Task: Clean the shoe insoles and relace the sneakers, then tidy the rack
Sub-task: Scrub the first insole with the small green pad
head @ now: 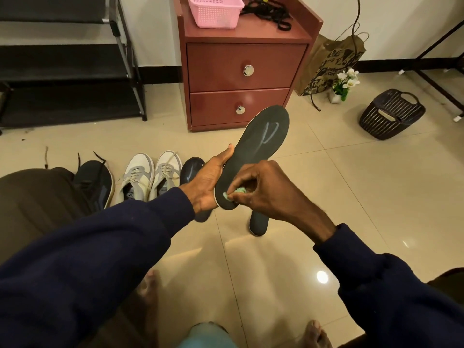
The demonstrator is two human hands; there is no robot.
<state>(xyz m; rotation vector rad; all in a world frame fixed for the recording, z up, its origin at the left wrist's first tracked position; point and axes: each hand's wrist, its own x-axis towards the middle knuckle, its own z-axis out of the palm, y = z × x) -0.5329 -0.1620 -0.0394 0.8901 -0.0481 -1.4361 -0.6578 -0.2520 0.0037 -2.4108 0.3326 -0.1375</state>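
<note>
My left hand [209, 182] grips a dark insole [258, 149] by its left edge and holds it up, toe pointing away. White chalk-like marks show on its toe half. My right hand [261, 189] pinches a small green cloth [238, 192] against the insole's heel end. Two more dark insoles lie on the floor, one [190, 169] behind my left hand, one [258, 223] under my right hand. A pair of white-and-grey sneakers [150, 175] and a black sneaker [96, 180] with loose laces stand in a row at the left.
A black shoe rack [75, 71] stands at the back left. A red-brown two-drawer cabinet [243, 71] carries a pink basket [216, 11] and black laces [268, 13]. At the right are a paper bag [329, 64], a small flower pot [344, 86] and a dark basket [391, 114].
</note>
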